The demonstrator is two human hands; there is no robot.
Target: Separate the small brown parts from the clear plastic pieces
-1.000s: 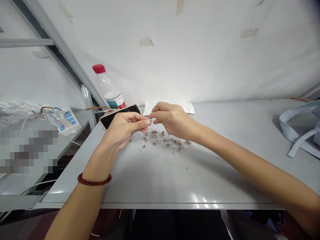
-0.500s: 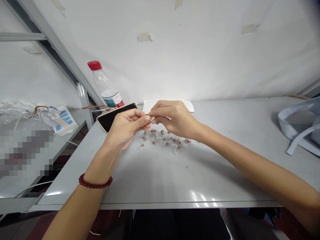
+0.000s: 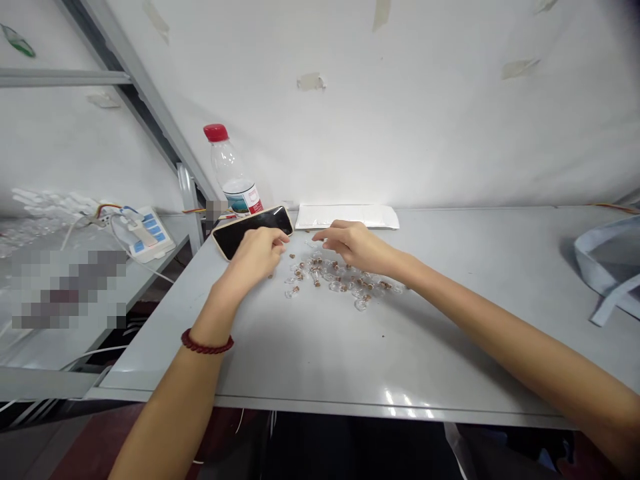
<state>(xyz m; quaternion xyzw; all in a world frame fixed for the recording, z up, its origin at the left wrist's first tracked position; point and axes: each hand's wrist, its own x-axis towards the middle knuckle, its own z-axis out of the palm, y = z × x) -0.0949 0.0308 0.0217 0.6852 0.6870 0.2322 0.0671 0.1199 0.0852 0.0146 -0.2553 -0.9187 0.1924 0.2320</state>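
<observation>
My left hand is over the table beside the phone. Its fingers are loosely bent with the tips apart, and I see nothing held in them. My right hand reaches in from the right above the far side of a scattered pile of tiny clear glass bottles with brown cork stoppers. Its fingers stretch leftward, the thumb a little apart, and a small bottle lies close by its fingertips. A loose brown cork rests on the table between my hands.
A clear bottle with a red cap stands behind the phone. Against the wall lies a flat white packet. At the left are a power strip and cables on a lower shelf. A pale blue strap lies far right.
My hands, pinched together before, have come apart, and their fingers have loosened. The right hand has lowered toward the pile's far edge. The whole view has shifted a little.
</observation>
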